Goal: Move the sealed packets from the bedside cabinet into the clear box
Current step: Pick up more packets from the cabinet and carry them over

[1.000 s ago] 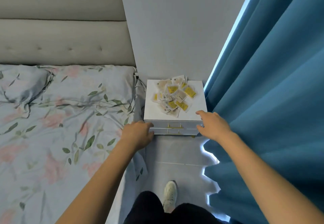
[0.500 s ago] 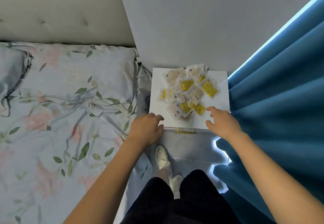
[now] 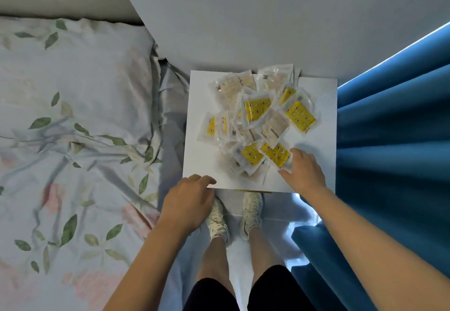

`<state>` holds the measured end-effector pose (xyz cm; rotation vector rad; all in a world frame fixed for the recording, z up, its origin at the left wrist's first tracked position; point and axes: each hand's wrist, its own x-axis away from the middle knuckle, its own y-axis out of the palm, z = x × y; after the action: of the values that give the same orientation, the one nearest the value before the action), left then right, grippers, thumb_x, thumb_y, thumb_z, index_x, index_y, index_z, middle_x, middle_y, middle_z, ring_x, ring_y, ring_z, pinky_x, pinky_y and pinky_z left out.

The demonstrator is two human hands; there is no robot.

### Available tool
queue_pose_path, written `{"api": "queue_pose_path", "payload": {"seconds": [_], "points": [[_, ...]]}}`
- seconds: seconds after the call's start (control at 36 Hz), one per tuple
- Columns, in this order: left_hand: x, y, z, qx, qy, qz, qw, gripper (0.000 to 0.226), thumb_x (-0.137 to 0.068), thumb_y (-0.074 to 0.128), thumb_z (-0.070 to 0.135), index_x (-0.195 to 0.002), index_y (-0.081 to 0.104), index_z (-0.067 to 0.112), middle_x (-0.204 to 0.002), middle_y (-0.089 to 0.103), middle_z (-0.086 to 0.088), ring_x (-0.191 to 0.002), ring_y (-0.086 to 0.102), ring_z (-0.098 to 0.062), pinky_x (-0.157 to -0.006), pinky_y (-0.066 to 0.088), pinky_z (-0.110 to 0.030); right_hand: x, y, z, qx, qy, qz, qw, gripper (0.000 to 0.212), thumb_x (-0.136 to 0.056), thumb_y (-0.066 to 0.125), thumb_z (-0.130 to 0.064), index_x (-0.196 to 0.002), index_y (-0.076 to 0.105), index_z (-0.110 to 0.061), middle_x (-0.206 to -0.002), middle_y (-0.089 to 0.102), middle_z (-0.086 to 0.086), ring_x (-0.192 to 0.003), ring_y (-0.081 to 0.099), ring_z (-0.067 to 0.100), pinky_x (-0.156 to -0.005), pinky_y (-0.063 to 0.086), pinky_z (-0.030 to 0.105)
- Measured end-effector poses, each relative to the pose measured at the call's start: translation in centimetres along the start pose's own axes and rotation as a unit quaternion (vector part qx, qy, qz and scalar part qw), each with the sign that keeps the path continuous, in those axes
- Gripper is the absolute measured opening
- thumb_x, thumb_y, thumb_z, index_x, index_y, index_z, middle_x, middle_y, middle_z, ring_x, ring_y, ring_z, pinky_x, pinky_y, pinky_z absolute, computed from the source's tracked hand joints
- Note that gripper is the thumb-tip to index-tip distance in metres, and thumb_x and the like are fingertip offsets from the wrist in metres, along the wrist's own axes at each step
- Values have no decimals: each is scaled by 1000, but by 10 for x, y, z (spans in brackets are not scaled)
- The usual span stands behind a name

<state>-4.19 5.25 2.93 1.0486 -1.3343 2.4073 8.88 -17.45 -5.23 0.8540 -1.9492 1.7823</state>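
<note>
While touching packets [image 3: 258, 125], right hand [image 3: 303, 173] spread, empty.

packets [image 3: 258, 125]: glossy clear plastic, crinkled
cabinet top [image 3: 202, 164]: smooth matt white
curtain [image 3: 394, 140]: blue matt cloth
bedding [image 3: 73, 128]: soft printed cloth, creased
</note>
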Motion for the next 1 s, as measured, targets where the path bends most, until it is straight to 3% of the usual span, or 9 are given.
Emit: {"api": "queue_pose_path", "payload": {"seconds": [0.31, 0.5, 0.64, 0.75, 0.81, 0.86, 0.89, 0.94, 1.0], "points": [[-42, 35, 30, 41, 10, -11, 999, 34, -99, 40, 29, -131, 51, 28, -130, 56, 4, -115, 53, -17, -94, 46, -32, -40, 46, 1, -11, -50, 73, 996, 76, -80, 68, -48, -137, 38, -8, -142, 41, 10, -131, 39, 26, -102, 40, 36], [-52, 42, 40, 76, 9, -29, 997, 32, -98, 43, 28, -129, 52, 28, -127, 57, 5, -109, 58, -15, -93, 47, -33, -37, 55, 6, 43, -87, 101, 990, 44, -87, 63, -25, -122, 54, 1, -124, 57, 20, -113, 55, 34, -89, 49, 38], [-62, 42, 51, 146, -10, -17, 989, 41, -96, 49, 33, -135, 45, 23, -132, 56, -1, -113, 58, -18, -96, 47, -36, -23, 30, 3, -124, -85, 63, 987, 25, -101, 39, -28, -93, 55, -9, -81, 56, 1, -74, 55, 20, -48, 28, 14], [-68, 36, 66, 350, -62, -8, 935, 64, -87, 62, 42, -141, 33, 25, -122, 52, 11, -112, 57, -10, -90, 47, -22, -3, 6, -16, -408, -63, -43, 910, 25, -99, 45, -22, -119, 60, -16, -103, 60, -12, -93, 58, 2, -69, 43, 2], [-72, 33, 69, 454, -88, -26, 886, 52, -83, 68, 38, -127, 44, 26, -108, 59, 16, -96, 62, -3, -76, 50, -13, 4, 0, -24, -495, -70, -123, 857, 18, -98, 47, -25, -108, 61, -31, -102, 65, -17, -96, 61, 0, -82, 48, 10], [-76, 33, 63, 517, -109, -10, 849, 34, -84, 70, 27, -113, 58, 14, -99, 70, 4, -86, 69, -12, -72, 57, -21, 6, -3, -28, -545, -86, -182, 814, 18, -97, 46, -37, -99, 64, -32, -100, 70, -9, -100, 65, 9, -89, 52, 24], [-76, 34, 58, 533, -116, 6, 838, 26, -84, 70, 22, -107, 62, 10, -97, 73, -3, -85, 71, -18, -75, 59, -30, 5, -4, -28, -542, -91, -177, 816, 29, -95, 44, -47, -95, 66, -28, -96, 71, -4, -97, 66, 14, -87, 54, 31], [-76, 36, 45, 536, -115, 55, 835, 18, -84, 70, 20, -99, 67, 11, -95, 75, -5, -87, 72, -20, -81, 59, -41, -1, -3, -27, -431, -130, -82, 889, 51, -90, 37, -57, -85, 66, -15, -86, 69, 7, -87, 64, 24, -77, 54, 43], [-75, 37, 31, 515, -113, 100, 844, 14, -87, 67, 24, -100, 68, 18, -97, 74, -1, -91, 71, -18, -85, 56, -42, -12, 5, -21, -241, -188, 49, 951, 42, -85, 45, -49, -91, 64, -13, -92, 66, 3, -91, 57, 22, -75, 52, 41]]}}
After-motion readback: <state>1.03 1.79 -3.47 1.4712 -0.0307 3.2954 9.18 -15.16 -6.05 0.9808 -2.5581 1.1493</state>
